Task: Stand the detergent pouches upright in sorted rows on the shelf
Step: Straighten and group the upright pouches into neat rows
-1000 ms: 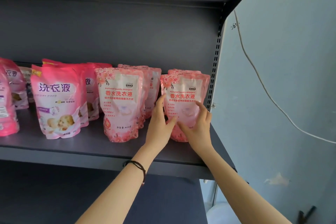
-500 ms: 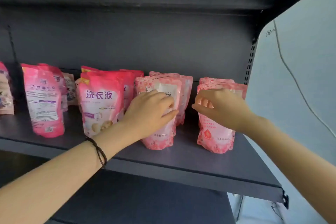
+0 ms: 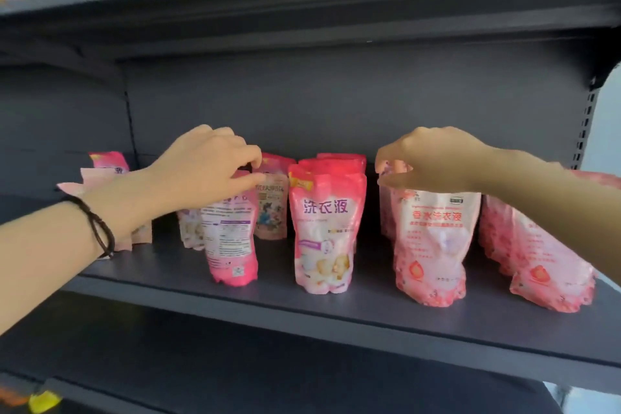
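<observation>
On the dark shelf, near its front edge, a pink pouch and a pale floral pouch stand upright, with a baby-print pouch between them. The left grip pinches the pink pouch's top, and the right grip clasps the pale floral pouch's top.

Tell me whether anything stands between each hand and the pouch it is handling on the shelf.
Nothing visible does. The left hand pinches the top of the dark pink pouch with its back label facing out, and the right hand pinches the top of the pale floral pouch.
</observation>
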The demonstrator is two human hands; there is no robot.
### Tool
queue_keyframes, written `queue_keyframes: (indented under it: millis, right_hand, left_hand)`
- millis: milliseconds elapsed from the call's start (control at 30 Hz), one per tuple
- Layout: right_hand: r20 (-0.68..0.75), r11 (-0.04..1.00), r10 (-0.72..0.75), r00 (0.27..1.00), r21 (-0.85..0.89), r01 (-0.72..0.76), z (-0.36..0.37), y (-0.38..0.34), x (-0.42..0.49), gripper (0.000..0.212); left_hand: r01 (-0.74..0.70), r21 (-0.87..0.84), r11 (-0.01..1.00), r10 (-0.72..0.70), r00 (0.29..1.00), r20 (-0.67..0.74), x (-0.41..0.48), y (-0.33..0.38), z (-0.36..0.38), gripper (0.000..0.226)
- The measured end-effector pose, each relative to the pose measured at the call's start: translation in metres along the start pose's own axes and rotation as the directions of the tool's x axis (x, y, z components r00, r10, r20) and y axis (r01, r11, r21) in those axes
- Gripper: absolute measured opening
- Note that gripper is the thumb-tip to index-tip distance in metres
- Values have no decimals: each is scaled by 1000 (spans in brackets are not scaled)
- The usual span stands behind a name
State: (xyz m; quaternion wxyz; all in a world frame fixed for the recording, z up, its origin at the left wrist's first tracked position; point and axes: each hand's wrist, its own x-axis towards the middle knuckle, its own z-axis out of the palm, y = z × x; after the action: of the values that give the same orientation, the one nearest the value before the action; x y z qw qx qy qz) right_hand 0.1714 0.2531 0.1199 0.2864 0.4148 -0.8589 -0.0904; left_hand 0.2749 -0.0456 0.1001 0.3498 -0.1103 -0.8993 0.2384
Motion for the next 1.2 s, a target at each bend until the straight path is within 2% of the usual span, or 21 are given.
queue_keyframes:
  millis: [200,300,433,500,667,800,900,967,1100,1200]
  right_hand:
    - [29,998,-68,997,10,68,-12,-58,62,27]
    - [24,995,-100,995,-8,100,-11,-79,95,25]
    - [36,994,-107,994,13,107,-8,-89,140,20]
    - [67,993,-115,991,5,115,-4,-92,164,19]
    - [195,983,-151,969,-73,168,17,-93,218,20]
    - [262,962,-153,953,-179,204,48,-81,259,25]
    - [371,943,-117,921,-251,220,79,-72,285,30]
    - [449,950,-94,889,-225,215,100,-67,299,34]
    - [561,983,-45,827,-121,135,133,-61,312,38]
    - [594,996,-38,803,-38,75,137,-61,316,24]
  left_hand:
    - [-41,-24,999,45,985,164,-22,-71,21,36]
    - [-49,-40,998,55,986,158,-27,-97,37,28]
    - [-10,-89,996,19,995,101,-18,-124,54,30]
    - [-10,-118,993,24,993,118,-6,-137,64,29]
    - [-177,-101,979,199,937,288,32,-158,103,27]
    - [-333,-86,939,344,900,269,79,-166,150,30]
    - [-386,-71,920,391,884,258,116,-160,184,35]
    - [-385,-102,917,398,876,274,133,-151,206,34]
    - [-304,-236,923,379,825,420,147,-137,232,24]
    - [-258,-324,910,389,800,457,149,-141,234,13]
